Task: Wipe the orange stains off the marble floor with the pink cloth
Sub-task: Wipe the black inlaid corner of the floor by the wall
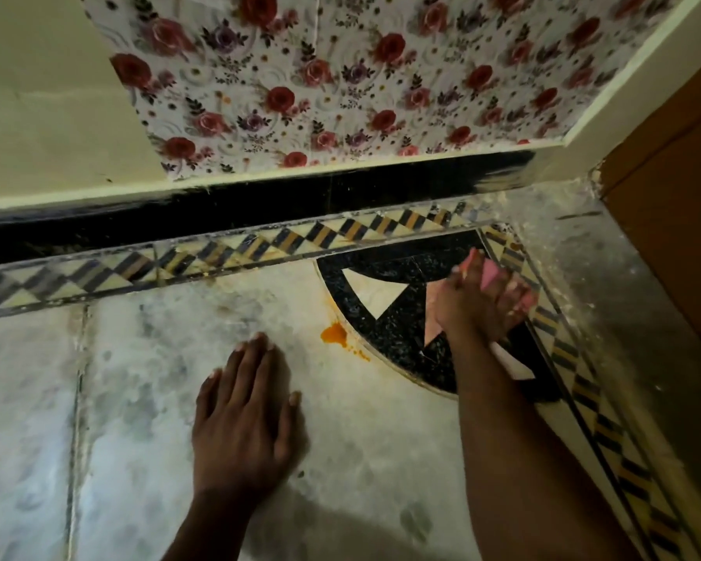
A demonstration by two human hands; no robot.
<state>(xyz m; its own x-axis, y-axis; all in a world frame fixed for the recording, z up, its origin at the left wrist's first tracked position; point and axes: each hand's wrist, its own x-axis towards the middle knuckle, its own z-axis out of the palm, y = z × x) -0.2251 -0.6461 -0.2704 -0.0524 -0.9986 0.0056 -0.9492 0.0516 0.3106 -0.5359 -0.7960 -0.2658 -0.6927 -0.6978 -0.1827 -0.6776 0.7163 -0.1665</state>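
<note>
Left hand flat on the marble floor, palm down, fingers spread, gripping nothing. Right hand stretched forward toward the corner, fingers curled over the pink cloth, pressing it onto the black speckled inlay; the hand is motion-blurred. Cloth bunched under the fingers, a pink fold showing above the knuckles and another bit by the fingertips at the far right side.

Orange stain on the white marble between the two hands, ahead and right of the left hand's fingertips, left of the right wrist, just beside the curved rim of the black inlay. A thin orange streak trails from it along that rim toward the right forearm. Cloth and stain are apart, not touching.

Checkered border strip runs past both hands at the far edge of the floor, and turns down the right side beside the right arm. Black skirting behind it, floral-patterned panel above. Brown wooden panel to the right of the right hand.
</note>
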